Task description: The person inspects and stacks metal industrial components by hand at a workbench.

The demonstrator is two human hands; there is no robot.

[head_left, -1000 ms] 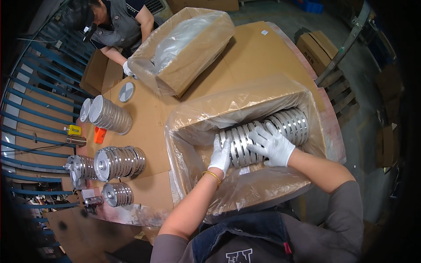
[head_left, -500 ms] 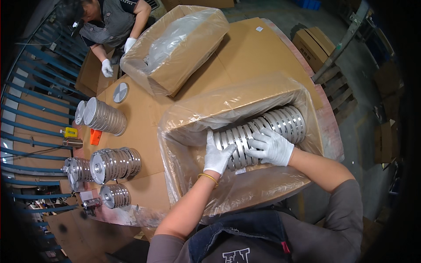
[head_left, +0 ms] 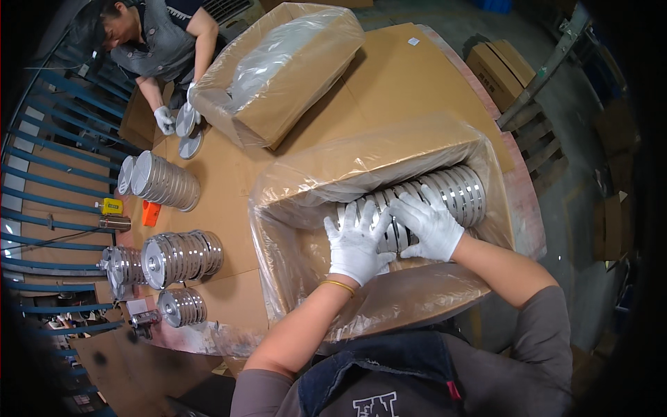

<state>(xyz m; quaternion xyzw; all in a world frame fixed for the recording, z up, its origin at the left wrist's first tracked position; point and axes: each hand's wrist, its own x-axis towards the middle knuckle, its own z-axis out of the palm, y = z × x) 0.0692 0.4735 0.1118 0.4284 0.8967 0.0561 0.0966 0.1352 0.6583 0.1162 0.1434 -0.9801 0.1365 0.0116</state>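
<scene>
A row of round silver metal discs [head_left: 462, 193] lies on edge inside a cardboard box [head_left: 375, 163] lined with clear plastic film. My left hand [head_left: 356, 243], in a white glove, rests over the left end of the row with its fingers spread. Beside it, my right hand [head_left: 432, 228], also gloved, lies on the middle discs, fingers stretched out and thumb apart. Both palms hide part of the row. The fingertips touch the discs' upper edges, and neither hand grips one.
On the cardboard-covered table stand more disc stacks [head_left: 177, 258] at the left. A yellow tape measure [head_left: 111, 206] and an orange object [head_left: 150, 213] sit near them. A second lined box [head_left: 295, 104] is at the back. A co-worker [head_left: 163, 48] in white gloves handles a disc.
My left hand has turned from the row's end and now lies spread across the discs. My right hand has shifted slightly left. The co-worker has lifted a disc.
</scene>
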